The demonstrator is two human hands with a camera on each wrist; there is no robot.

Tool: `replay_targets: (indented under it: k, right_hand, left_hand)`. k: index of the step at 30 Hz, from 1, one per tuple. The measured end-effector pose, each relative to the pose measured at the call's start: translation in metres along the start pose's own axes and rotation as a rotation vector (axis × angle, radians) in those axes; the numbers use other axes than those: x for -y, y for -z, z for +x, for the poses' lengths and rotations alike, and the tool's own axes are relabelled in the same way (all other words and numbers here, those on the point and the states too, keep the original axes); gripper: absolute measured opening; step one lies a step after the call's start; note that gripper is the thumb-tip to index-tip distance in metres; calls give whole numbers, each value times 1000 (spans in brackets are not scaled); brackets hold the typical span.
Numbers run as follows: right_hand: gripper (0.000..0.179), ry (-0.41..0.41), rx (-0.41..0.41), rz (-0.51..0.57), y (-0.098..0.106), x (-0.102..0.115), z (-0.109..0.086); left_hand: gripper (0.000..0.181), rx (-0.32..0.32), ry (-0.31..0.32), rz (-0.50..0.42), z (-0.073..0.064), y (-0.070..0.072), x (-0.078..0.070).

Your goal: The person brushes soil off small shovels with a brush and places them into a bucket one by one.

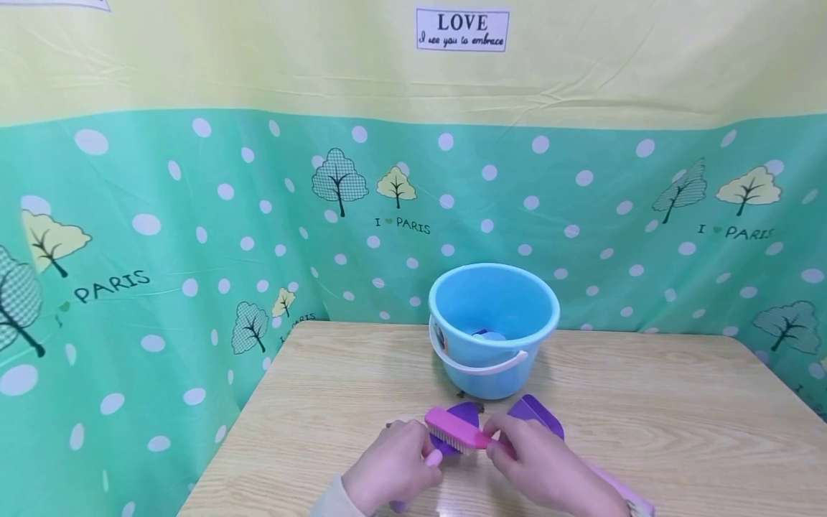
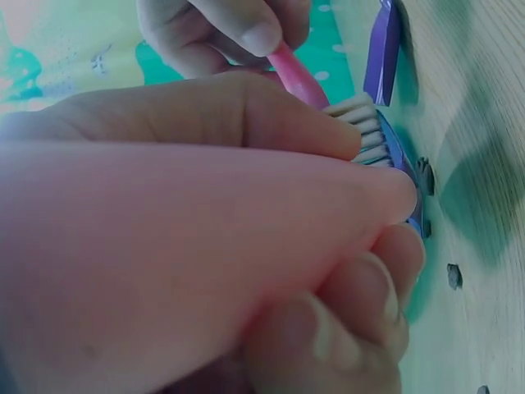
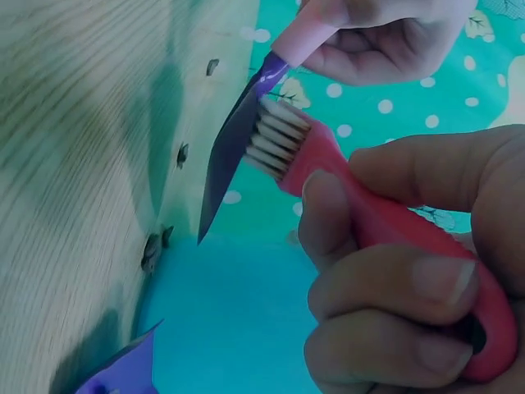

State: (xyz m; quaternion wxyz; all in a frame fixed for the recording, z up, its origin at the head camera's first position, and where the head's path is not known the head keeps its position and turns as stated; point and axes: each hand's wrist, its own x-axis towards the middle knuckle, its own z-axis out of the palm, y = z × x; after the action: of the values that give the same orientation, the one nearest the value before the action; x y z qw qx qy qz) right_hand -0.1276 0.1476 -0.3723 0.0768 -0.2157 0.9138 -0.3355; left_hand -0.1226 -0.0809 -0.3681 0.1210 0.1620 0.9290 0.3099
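Observation:
My left hand (image 1: pixel 390 463) grips the pink handle of a small hand trowel (image 3: pixel 232 152), whose purple blade is tilted above the table. In my right hand (image 1: pixel 539 459) is a pink brush (image 1: pixel 454 428), its looped handle held between thumb and curled fingers. The pale bristles (image 3: pixel 277 141) meet the blade near its neck in the right wrist view. Several dark clumps (image 3: pixel 151 252) lie on the wood below the trowel. Much of the trowel is hidden behind the left fingers in the left wrist view.
A light blue bucket (image 1: pixel 489 377) with a white handle stands behind the hands, something blue and purple inside it. A second purple tool (image 1: pixel 538 414) with a lilac handle lies to the right, partly under my right arm. A patterned curtain (image 1: pixel 581 179) hangs behind the wooden table (image 1: pixel 323 388).

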Motion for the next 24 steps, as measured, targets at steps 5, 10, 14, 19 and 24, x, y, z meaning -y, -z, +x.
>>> replay_targets:
  k: [5, 10, 14, 19, 24]
  right_hand:
    - [17, -19, -39, -54, -1, -4, 2]
    - [15, -58, -72, -109, -2, -6, 4]
    - [15, -77, -107, -155, -1, -8, 5]
    - [15, -89, -133, -183, -1, -9, 5]
    - [17, -122, -150, -200, 1, -11, 5]
  left_hand:
    - [23, -12, -9, 7, -1, 0, 0]
    - [25, -14, -20, 10, -1, -1, -1]
    - [24, -19, -15, 3, -2, -1, 0]
    - [24, -28, -16, -15, -2, -1, -1]
    - [27, -30, -30, -19, -3, -1, -2]
